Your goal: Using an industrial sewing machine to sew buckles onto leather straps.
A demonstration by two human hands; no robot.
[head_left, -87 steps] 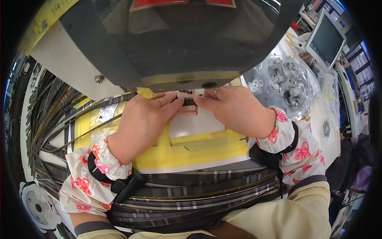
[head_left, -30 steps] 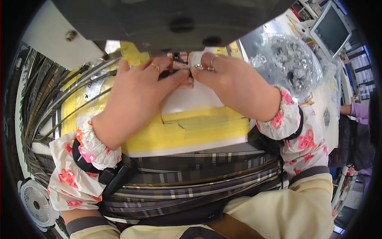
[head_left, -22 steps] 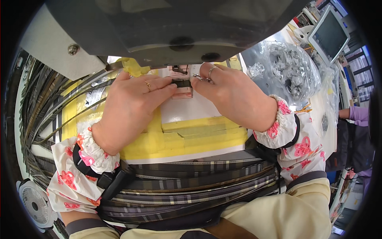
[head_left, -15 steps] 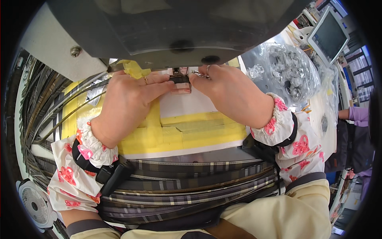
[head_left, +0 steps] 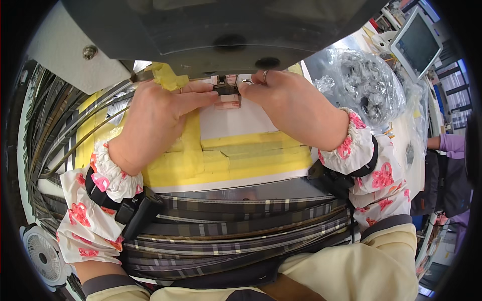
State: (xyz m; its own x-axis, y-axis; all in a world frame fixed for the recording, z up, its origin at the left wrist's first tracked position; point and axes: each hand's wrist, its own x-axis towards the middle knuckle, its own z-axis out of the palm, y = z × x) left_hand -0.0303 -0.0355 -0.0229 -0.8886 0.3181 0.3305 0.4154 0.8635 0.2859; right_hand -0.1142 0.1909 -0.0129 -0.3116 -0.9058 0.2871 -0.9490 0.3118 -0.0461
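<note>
Just beneath a large dark machine head (head_left: pixel 201 35), a short dark strap (head_left: pixel 227 90) spans the gap between my fingertips. My left hand (head_left: pixel 155 108) is closed on the strap's left side, its fingers pressed together and pointing right. Thumb and bent fingers of my right hand (head_left: pixel 296 103) pinch at the strap's right end, where a small silver metal fitting (head_left: pixel 246 81) shows between them; its shape is mostly covered. A pinkish block (head_left: pixel 228 105) sits on the work plate right below the strap. The fingertips' far sides are hidden by the machine.
Yellow tape (head_left: pixel 226 160) covers the white work surface. Long dark straps hang at the left (head_left: pixel 50 125), and striped plaid straps (head_left: pixel 236 231) lie across the front. A clear bag of silver fittings (head_left: pixel 369 88) rests at the right, near a tablet screen (head_left: pixel 416 42). Another person (head_left: pixel 449 165) is at far right.
Both hands have shifted slightly away from me, still at the strap. The silver fitting in the right fingers is now more covered.
</note>
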